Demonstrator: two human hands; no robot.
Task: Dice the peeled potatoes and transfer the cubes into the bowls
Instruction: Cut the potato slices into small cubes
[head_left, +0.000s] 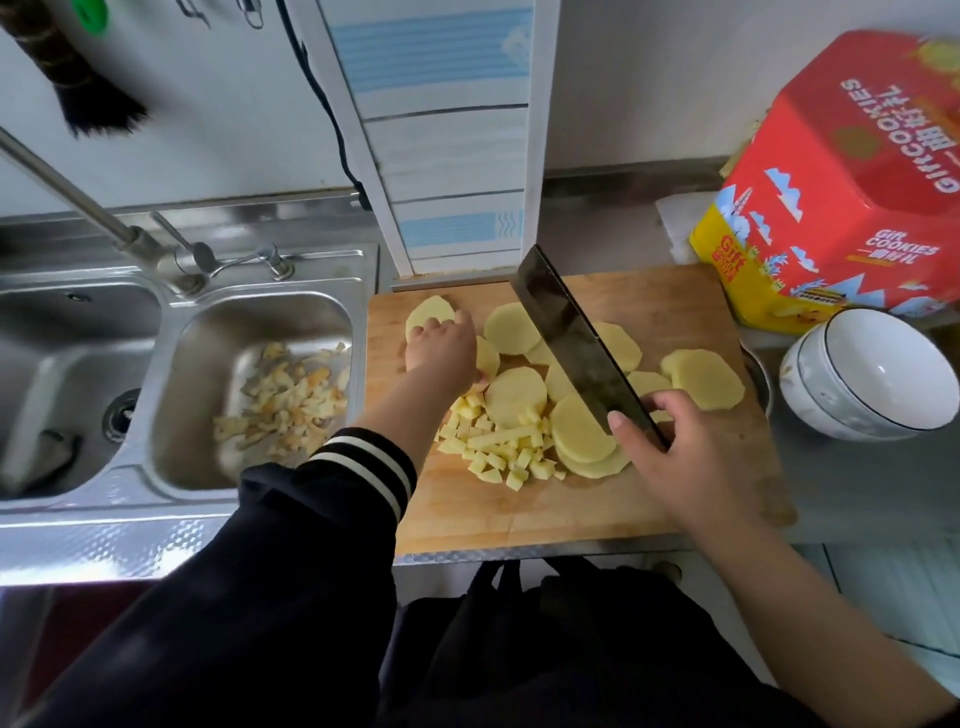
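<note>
board = ref | L hand reaches to board's far-left, fingers on 1 potato slice, grip unclear | R hand wraps cleaver handle, blade tilted over board centre | slices spread mid-board | cubes piled near-left of centre | bowls stacked just R of board | peels in sink L of board

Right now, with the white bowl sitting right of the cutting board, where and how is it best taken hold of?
Take the white bowl by its rim, coming from above on its near-left side, next to the cutting board. It stands upright and open, so the thin rim is exposed, thumb inside and fingers outside. The cookie tin crowds its far side.
</note>
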